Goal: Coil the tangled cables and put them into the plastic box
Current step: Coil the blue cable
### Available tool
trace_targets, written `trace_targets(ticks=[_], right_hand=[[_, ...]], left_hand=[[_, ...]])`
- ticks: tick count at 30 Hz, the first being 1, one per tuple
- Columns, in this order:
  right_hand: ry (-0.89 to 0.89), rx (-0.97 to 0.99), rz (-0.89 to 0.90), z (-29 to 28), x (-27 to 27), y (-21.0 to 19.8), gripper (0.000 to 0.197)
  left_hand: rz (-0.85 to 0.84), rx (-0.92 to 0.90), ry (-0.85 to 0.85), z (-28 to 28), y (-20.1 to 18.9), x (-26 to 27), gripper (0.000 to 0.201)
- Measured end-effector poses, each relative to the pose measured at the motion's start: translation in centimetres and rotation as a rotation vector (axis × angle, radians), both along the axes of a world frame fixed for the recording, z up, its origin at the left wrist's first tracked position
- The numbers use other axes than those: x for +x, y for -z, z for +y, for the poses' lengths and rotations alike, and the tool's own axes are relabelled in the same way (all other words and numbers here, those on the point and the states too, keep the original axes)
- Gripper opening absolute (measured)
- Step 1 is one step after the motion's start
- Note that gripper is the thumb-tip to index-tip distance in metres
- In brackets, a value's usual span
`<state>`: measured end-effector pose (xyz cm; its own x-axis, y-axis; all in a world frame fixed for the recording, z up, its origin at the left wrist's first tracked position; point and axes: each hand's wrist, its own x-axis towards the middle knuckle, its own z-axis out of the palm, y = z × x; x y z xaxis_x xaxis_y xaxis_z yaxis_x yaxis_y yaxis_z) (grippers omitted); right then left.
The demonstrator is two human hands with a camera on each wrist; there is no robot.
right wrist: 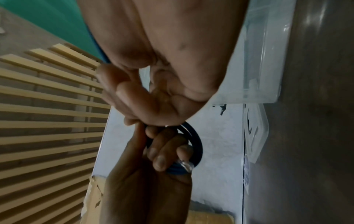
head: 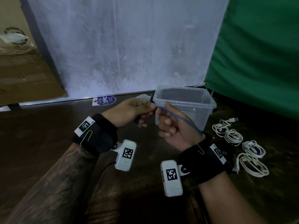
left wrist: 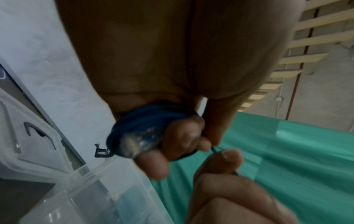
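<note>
Left hand [head: 129,109] grips the blue cable [left wrist: 145,122] coil; right hand [head: 174,128] pinches its free tail, both just before the plastic box [head: 208,104] at 12 o'clock. Advise steady tension and even loops. Count: one box, three white cable bundles [head: 229,131] at 3 o'clock.

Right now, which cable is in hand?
The blue cable, coiled in the left hand, tail pinched by the right hand. The white cables lie on the floor.
</note>
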<state>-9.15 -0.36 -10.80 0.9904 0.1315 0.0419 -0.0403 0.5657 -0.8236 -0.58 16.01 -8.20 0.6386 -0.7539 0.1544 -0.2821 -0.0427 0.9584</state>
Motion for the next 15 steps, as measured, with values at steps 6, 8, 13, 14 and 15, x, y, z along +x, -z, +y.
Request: trace_targets(ticks=[6, 8, 13, 14, 15], right_hand=[[0.243, -0.196, -0.151, 0.4, -0.3, 0.2, 0.028], [0.578, -0.422, -0.302, 0.4, 0.1, 0.6, 0.016], [0.734, -0.722, -0.413, -0.4, 1.2, 1.5, 0.020], [0.655, -0.677, -0.419, -0.2, 1.1, 1.6, 0.022], [0.594, -0.611, -0.406, 0.2, 1.0, 1.6, 0.023]], left_hand=[[0.192, -0.239, -0.216, 0.8, -0.4, 1.2, 0.031], [0.267, -0.260, -0.136, 1.0, -0.3, 1.4, 0.030], [0.361, -0.278, 0.021, 0.2, -0.2, 0.4, 0.028], [0.390, -0.289, 0.045, 0.0, -0.1, 0.3, 0.029], [0.425, -0.301, 0.076, -0.1, -0.1, 0.2, 0.029]])
